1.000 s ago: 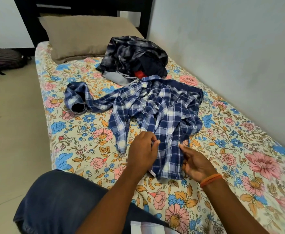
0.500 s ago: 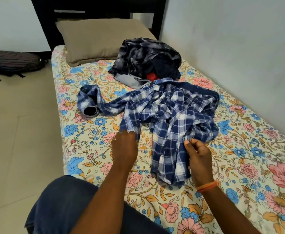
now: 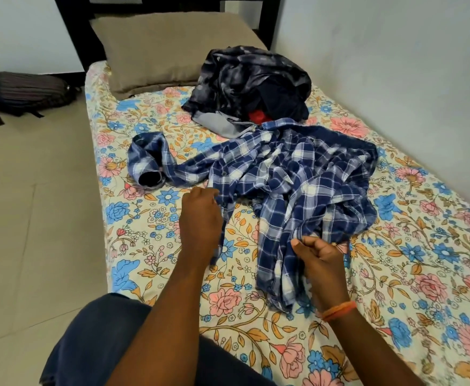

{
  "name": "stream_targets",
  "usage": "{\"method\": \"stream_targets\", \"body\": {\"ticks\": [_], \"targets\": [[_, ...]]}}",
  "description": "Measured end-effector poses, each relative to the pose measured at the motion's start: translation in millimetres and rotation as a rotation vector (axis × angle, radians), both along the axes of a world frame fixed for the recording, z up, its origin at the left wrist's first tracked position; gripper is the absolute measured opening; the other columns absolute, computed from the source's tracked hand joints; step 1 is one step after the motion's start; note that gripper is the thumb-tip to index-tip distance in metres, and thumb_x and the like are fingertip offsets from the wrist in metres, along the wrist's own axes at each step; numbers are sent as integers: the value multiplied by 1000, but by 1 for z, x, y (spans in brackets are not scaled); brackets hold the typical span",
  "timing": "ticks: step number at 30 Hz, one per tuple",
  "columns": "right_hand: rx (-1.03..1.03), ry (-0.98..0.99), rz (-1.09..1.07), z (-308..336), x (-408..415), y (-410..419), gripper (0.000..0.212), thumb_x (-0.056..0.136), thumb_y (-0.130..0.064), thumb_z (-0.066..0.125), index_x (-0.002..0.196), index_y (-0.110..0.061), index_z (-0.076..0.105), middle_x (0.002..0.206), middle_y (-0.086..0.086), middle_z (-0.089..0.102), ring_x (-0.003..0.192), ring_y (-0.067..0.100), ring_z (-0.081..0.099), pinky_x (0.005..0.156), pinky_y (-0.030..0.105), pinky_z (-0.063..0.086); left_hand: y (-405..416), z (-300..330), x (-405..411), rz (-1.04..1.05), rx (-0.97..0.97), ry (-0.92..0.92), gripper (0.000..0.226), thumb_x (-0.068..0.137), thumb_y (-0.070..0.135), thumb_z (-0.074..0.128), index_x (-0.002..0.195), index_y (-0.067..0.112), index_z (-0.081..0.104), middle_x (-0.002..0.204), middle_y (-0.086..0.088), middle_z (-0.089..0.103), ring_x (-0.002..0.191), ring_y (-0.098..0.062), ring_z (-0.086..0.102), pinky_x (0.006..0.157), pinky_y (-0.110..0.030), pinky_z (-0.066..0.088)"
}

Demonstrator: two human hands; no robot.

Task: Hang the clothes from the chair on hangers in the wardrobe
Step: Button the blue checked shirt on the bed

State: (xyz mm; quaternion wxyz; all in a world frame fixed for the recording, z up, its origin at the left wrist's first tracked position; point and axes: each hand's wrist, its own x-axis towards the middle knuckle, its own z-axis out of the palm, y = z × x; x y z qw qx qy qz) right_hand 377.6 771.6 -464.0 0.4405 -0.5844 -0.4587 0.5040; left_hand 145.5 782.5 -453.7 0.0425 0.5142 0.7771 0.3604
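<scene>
Both hands are gripping one blue plaid shirt [image 3: 289, 185] lying crumpled on the floral bed [image 3: 423, 288]. Seen from the head camera, the left hand [image 3: 200, 218] is pinching a front edge near the shirt's middle, fingers curled over the cloth, while the right hand [image 3: 320, 260] is clutching the bunched hem. From both grips the shirt is stretching away toward the pillow [image 3: 169, 48], one sleeve trailing left. Its collar end is lying farthest off, beside a dark clothes pile [image 3: 250, 82]; reaching it looks like the coming need.
</scene>
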Motion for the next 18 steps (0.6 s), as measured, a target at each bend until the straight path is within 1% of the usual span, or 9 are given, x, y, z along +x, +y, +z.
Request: {"method": "stream_targets", "body": {"ticks": [2,3,4,6,7,10,13,16,18], "targets": [[-99,59,8,-2,7,0,8,88,-16,72,95,-11,74,94,3,75,89,20,69,80,34,56,11,-6,0,-65,-127,159,18,95,10,55,103,9,71,102,-11,65,102,-30,53,70,-39,47],[-149,104,7,-1,11,0,7,89,-16,71,92,-11,74,95,5,76,89,24,68,79,42,56,14,-7,3,-70,-208,241,18,95,11,55,103,9,71,103,-10,66,102,-31,54,71,-39,46],[-199,158,0,1,15,0,8,89,-16,69,91,-10,74,93,8,75,87,28,67,74,45,58,16,-9,5,-59,-282,303,19,94,11,55,105,9,71,105,-10,66,103,-31,54,74,-39,47],[-272,258,-21,7,20,1,9,92,-12,64,93,-6,70,88,12,73,80,28,67,52,35,56,21,-12,9,-39,-369,384,20,94,11,54,107,8,69,109,-11,66,105,-33,55,81,-41,47],[-292,288,-24,10,22,1,9,92,-11,62,94,-5,69,87,13,72,78,27,67,48,32,54,23,-14,9,-23,-382,382,20,95,12,55,107,8,69,110,-12,66,106,-33,55,83,-41,47],[-315,353,-9,13,26,5,7,93,-4,59,93,-6,66,88,12,71,79,26,68,60,40,60,29,-20,11,18,-337,253,17,95,16,57,102,6,70,109,-14,64,108,-34,53,81,-43,47],[-338,384,-33,14,28,9,10,92,0,57,94,-9,62,80,5,72,80,24,68,58,39,58,35,-27,7,83,-263,58,13,93,17,63,94,7,72,99,-13,66,101,-33,53,73,-42,48],[-354,377,20,15,29,10,6,93,-11,58,89,-12,63,85,7,71,87,26,66,74,48,58,37,-34,-2,102,-208,-210,11,88,22,67,79,17,71,80,-8,68,88,-33,60,73,-46,54],[-354,356,60,15,30,9,10,94,-19,59,90,-11,65,89,8,71,89,27,66,74,47,58,36,-33,-5,67,-243,-238,14,88,27,64,79,19,71,80,-5,69,90,-34,61,76,-43,52]]}}
